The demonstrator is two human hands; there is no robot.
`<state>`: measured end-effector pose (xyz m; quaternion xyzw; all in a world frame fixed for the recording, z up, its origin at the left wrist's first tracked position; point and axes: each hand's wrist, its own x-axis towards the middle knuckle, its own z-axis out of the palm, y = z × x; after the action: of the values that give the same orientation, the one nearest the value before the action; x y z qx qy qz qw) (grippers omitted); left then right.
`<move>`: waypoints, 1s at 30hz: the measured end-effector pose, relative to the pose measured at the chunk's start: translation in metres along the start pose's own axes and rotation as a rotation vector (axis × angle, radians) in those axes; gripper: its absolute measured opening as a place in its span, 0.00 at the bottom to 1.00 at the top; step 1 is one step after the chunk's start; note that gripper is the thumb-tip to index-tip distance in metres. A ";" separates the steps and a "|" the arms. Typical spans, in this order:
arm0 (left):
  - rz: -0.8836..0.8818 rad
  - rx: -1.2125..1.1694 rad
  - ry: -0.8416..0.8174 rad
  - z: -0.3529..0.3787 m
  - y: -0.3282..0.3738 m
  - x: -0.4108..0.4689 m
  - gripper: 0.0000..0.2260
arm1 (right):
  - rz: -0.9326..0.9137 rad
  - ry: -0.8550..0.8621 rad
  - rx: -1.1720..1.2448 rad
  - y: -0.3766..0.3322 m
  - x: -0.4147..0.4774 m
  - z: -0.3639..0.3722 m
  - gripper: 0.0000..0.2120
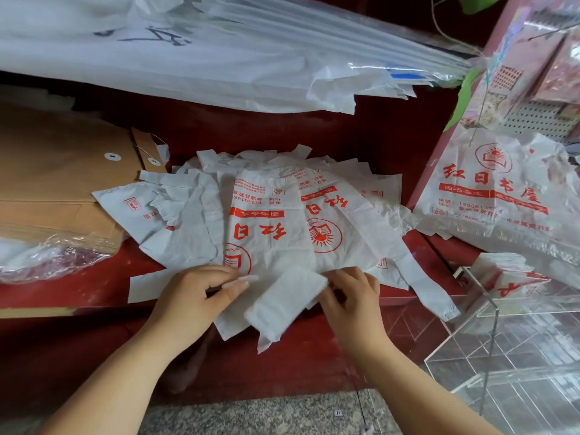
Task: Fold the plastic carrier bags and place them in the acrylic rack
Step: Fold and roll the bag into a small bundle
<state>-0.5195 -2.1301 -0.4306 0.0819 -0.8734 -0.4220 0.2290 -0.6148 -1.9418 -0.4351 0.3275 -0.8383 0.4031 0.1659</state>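
Observation:
A heap of white plastic carrier bags (pixel 270 215) with red print lies spread on the red shelf (pixel 78 296). At its front edge a partly folded white bag (pixel 282 299) forms a narrow strip that hangs over the shelf edge. My left hand (pixel 194 296) pinches the bag's left side between thumb and fingers. My right hand (pixel 348 296) grips the strip's upper right end with curled fingers. The clear acrylic rack (pixel 489 340) stands at the lower right, with folded bags (pixel 508 277) in its upper compartment.
Brown paper envelopes (pixel 62 183) are stacked at the left, with a clear plastic wrap (pixel 47 255) in front of them. Large white sheets (pixel 188 58) overhang from above. A bundle of printed bags (pixel 489 196) leans at the right. Grey stone floor (pixel 266 416) lies below.

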 end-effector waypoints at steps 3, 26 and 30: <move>-0.016 -0.033 0.056 0.001 0.003 0.002 0.05 | 0.291 -0.190 -0.026 -0.015 0.026 -0.002 0.18; -0.111 -0.002 0.080 -0.005 0.002 0.000 0.10 | 0.357 -0.293 -0.272 -0.018 0.049 0.011 0.22; -0.188 -0.034 0.225 0.000 0.009 0.006 0.12 | 0.437 -0.350 -0.345 -0.019 0.060 0.011 0.23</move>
<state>-0.5242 -2.1265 -0.4220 0.2060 -0.8234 -0.4446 0.2862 -0.6463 -1.9841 -0.3986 0.1713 -0.9604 0.2189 -0.0184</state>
